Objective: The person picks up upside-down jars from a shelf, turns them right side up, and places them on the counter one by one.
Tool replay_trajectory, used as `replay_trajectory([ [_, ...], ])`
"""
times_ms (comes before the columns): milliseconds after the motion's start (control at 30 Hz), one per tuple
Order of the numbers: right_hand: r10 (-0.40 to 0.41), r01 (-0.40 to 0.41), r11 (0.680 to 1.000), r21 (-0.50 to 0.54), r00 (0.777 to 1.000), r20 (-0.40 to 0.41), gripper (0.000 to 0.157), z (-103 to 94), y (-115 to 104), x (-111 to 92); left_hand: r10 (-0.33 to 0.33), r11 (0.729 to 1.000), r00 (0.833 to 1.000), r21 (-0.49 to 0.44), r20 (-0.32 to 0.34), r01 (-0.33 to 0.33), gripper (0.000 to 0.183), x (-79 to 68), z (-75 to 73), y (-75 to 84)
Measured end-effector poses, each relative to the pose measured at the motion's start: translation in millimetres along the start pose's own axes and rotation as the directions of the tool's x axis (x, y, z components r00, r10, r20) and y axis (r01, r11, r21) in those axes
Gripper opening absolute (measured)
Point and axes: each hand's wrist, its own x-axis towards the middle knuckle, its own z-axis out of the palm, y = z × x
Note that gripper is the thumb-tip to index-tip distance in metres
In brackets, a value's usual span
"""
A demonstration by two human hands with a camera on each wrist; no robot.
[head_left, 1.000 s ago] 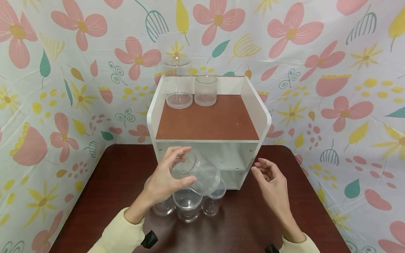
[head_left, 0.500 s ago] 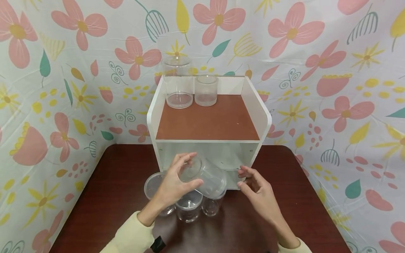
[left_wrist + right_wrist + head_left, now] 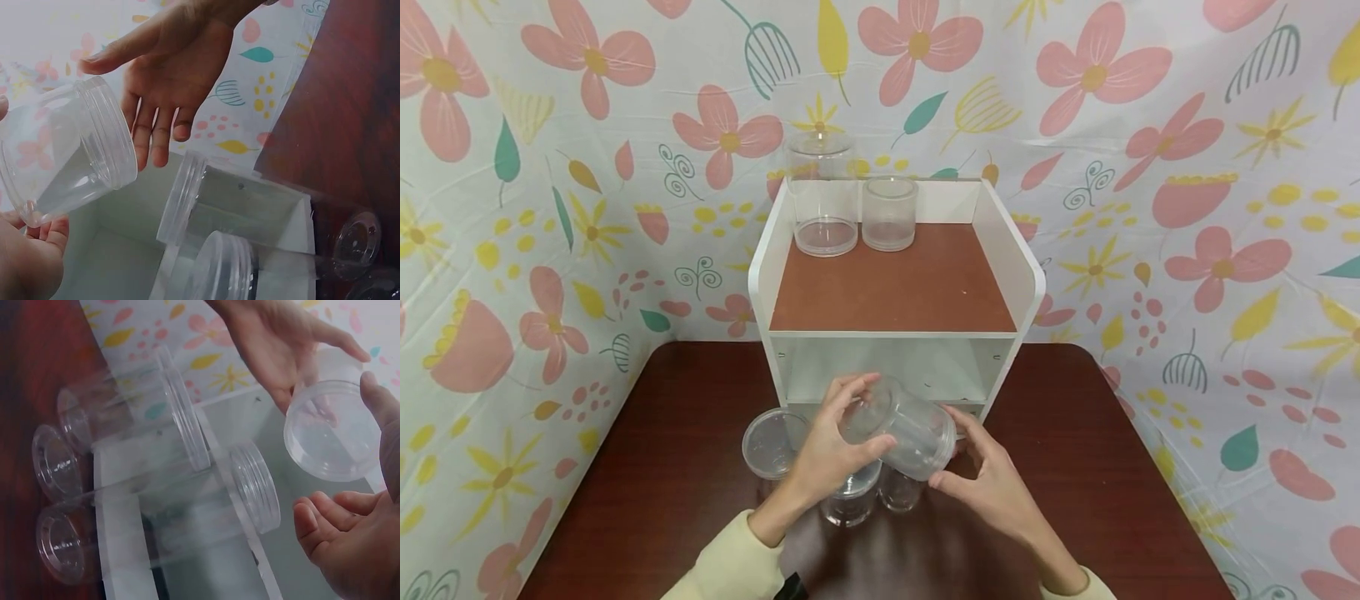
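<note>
Tilted in front of the shelf's lower compartment is a clear plastic jar [image 3: 916, 429], its wide screw-top end facing right. My left hand [image 3: 838, 454] grips it around the base end, thumb on the near side. At the wide end is my right hand [image 3: 992, 479], thumb and fingers spread around the rim; in the right wrist view a gap shows between its fingers [image 3: 312, 522] and the jar. Below, several clear jars stand on the table: a left jar [image 3: 772, 442], a middle jar [image 3: 850, 504] and a right jar [image 3: 900, 492], partly hidden by my hands and the held jar.
A white shelf unit [image 3: 1032, 283] with a brown top board [image 3: 895, 287] stands at the back of the dark red table [image 3: 685, 467]. On the board are a tall clear jar [image 3: 824, 237] and a shorter jar [image 3: 889, 217]. Flowered cloth [image 3: 1150, 167] hangs behind.
My left hand has carried the jar right and slightly down. My right hand has come in from the right, from well apart to around the jar's wide end.
</note>
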Motion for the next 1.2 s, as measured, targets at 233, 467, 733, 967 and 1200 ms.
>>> replay_trajectory([
  [233,-0.030,0.028,0.997,0.070,0.999,0.024,0.090,4.8,1.2,1.2,0.011,0.999,1.000,-0.031,0.015,-0.011,0.073,-2.9,5.8,-5.5],
  [467,-0.010,0.007,0.993,0.120,1.000,0.019,0.094,11.4,-1.0,1.0,0.020,1.000,1.000,-0.022,0.021,-0.020,0.073,-5.0,8.2,-10.4],
  [733,-0.024,0.024,0.991,0.131,1.000,0.003,0.088,13.1,0.1,0.7,-0.031,0.999,0.999,-0.020,0.017,0.031,0.074,-6.2,9.6,-9.0],
  [967,-0.037,0.038,0.990,0.136,0.999,-0.014,0.085,13.6,0.1,0.4,-0.067,0.997,0.997,0.040,0.027,0.066,0.075,-6.8,7.3,-6.8],
  [1200,-0.044,0.047,0.987,0.152,0.999,-0.027,0.083,12.0,0.9,1.2,-0.039,0.994,0.998,0.105,0.059,0.033,0.075,-5.1,0.8,-3.9],
])
